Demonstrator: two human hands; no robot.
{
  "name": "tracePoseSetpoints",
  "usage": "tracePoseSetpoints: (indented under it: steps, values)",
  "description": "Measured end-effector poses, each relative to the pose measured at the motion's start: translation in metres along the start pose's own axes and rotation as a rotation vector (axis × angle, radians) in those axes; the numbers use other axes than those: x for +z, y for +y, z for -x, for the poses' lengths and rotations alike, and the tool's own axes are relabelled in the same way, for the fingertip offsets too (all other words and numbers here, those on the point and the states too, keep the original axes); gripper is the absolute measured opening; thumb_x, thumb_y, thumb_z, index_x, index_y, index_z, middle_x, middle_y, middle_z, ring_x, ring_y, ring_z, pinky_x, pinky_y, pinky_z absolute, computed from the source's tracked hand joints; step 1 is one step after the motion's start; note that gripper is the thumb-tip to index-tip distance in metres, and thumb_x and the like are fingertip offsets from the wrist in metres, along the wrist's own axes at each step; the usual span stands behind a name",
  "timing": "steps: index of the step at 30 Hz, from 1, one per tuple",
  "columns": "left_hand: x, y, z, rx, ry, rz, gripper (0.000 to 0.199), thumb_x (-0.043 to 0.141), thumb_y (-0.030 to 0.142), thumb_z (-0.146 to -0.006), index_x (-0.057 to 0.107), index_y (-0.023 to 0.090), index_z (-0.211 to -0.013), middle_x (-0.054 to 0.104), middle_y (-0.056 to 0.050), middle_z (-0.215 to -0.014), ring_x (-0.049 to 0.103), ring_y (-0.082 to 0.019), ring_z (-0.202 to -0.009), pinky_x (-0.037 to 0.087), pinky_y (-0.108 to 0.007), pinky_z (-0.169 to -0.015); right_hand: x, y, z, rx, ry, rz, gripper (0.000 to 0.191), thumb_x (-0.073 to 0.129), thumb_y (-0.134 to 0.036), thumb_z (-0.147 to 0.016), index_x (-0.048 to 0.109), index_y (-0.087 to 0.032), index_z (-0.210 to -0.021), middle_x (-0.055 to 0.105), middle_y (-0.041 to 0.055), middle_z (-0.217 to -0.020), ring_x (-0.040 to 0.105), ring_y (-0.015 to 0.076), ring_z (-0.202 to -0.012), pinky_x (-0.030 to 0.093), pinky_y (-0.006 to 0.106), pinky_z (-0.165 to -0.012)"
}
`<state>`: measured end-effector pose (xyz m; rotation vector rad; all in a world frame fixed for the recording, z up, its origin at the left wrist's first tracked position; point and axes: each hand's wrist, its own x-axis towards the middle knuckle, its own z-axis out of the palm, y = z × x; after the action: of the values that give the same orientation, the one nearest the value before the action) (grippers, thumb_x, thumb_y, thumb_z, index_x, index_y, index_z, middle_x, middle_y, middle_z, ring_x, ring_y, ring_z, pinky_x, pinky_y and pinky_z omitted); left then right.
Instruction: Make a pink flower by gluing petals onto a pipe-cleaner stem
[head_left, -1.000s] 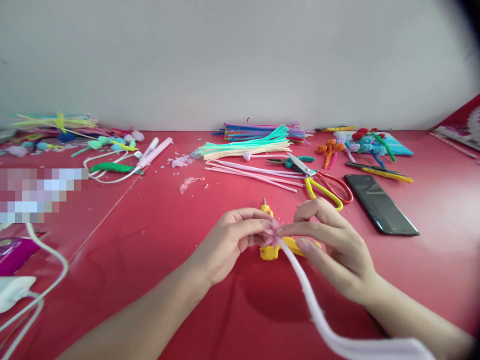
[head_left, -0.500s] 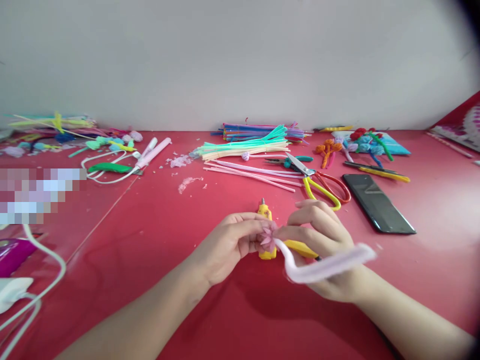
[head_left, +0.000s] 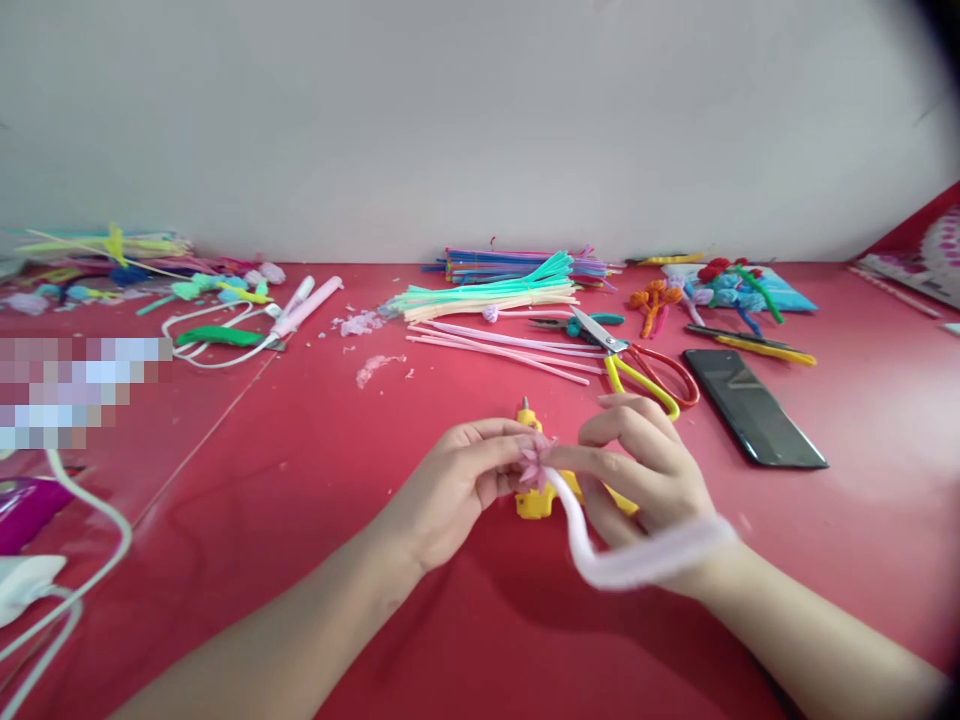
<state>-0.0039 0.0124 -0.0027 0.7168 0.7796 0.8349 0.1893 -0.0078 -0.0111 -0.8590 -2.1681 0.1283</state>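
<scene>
A small pink flower with pointed petals (head_left: pixel 534 464) is pinched between the thumb and fingers of my left hand (head_left: pixel 469 475). From its centre a thick, fuzzy pale-pink pipe-cleaner stem (head_left: pixel 581 550) curves down and then right, its far end blurred, passing in front of my right hand (head_left: pixel 649 480). My right index fingertip touches the flower's right side, while the other fingers of that hand are bent and apart. Beneath both hands lies a yellow glue gun (head_left: pixel 532 505) on the red table, its nozzle pointing away and its body partly covered.
Beyond my hands are pale-pink pipe cleaners (head_left: pixel 502 358), scissors (head_left: pixel 611 345), pliers (head_left: pixel 600 320) and a green bundle (head_left: pixel 495 290). A phone (head_left: pixel 757 410) lies right, near finished fuzzy flowers (head_left: pixel 656 298). At left are a pink corded tool (head_left: pixel 307 308) and white cables (head_left: pixel 112 525).
The flower has turned slightly in my left fingers, and its stem has swung lower and a little left. My right hand has shifted slightly, uncovering more of the glue gun's handle.
</scene>
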Motion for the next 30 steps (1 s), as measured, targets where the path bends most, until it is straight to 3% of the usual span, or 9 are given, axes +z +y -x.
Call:
tracePoseSetpoints:
  steps: [5,11,16,19,23,30]
  values:
    - [-0.0011,0.0011,-0.0008,0.064,0.06,0.075,0.008,0.067,0.018,-0.075,0.072,0.013,-0.075,0.062,-0.002,-0.07,0.055,-0.008,-0.063,0.047,-0.018,-0.065,0.0017,-0.0015,-0.0007,0.044,-0.005,-0.083,0.049,0.046,-0.006,-0.078,0.058,-0.025,-0.121,0.052,0.0046,-0.086,0.05,0.0193,-0.079,0.043,0.039,-0.073]
    - [0.0027,-0.002,-0.0006,0.033,0.006,0.004,0.006,0.066,0.014,-0.075,0.072,0.012,-0.077,0.064,-0.002,-0.071,0.056,-0.008,-0.064,0.048,-0.019,-0.066,0.0015,-0.0043,-0.003,0.147,0.039,-0.172,0.043,0.048,-0.003,-0.076,0.064,-0.026,-0.109,0.053,0.0032,-0.083,0.049,0.0181,-0.076,0.041,0.036,-0.069]
    - [0.0013,0.0005,-0.0037,0.136,0.109,0.088,0.007,0.067,0.015,-0.074,0.073,0.013,-0.076,0.067,-0.002,-0.074,0.057,-0.008,-0.065,0.049,-0.018,-0.068,0.0021,-0.0039,-0.0028,0.346,-0.103,-0.418,0.05,0.044,-0.004,-0.081,0.056,-0.028,-0.123,0.052,0.0045,-0.09,0.053,0.0189,-0.086,0.047,0.035,-0.074]
    - [-0.0007,0.0011,-0.0056,0.235,0.14,0.026,0.007,0.066,0.015,-0.076,0.072,0.012,-0.078,0.068,-0.003,-0.08,0.058,-0.008,-0.067,0.049,-0.018,-0.069,0.0057,-0.0017,-0.0021,0.297,-0.146,-0.283,0.055,0.046,-0.004,-0.081,0.05,-0.028,-0.13,0.053,0.0068,-0.098,0.051,0.0206,-0.089,0.046,0.039,-0.079]
    - [-0.0019,-0.0012,-0.0063,0.238,0.13,-0.059,0.005,0.065,0.015,-0.078,0.07,0.012,-0.079,0.068,-0.003,-0.078,0.059,-0.008,-0.07,0.049,-0.018,-0.07,0.0072,0.0026,-0.0018,0.165,-0.033,-0.014,0.045,0.046,-0.005,-0.083,0.06,-0.028,-0.119,0.052,0.0069,-0.092,0.049,0.0198,-0.081,0.044,0.039,-0.074]
    - [-0.0066,-0.0038,-0.0085,0.075,0.005,0.026,0.01,0.061,0.014,-0.08,0.071,0.011,-0.078,0.063,-0.002,-0.073,0.056,-0.008,-0.065,0.049,-0.019,-0.066,0.0028,0.0036,0.0013,0.176,0.013,-0.209,0.049,0.046,0.0,-0.08,0.055,-0.026,-0.121,0.055,0.0054,-0.097,0.054,0.0181,-0.087,0.046,0.034,-0.075]
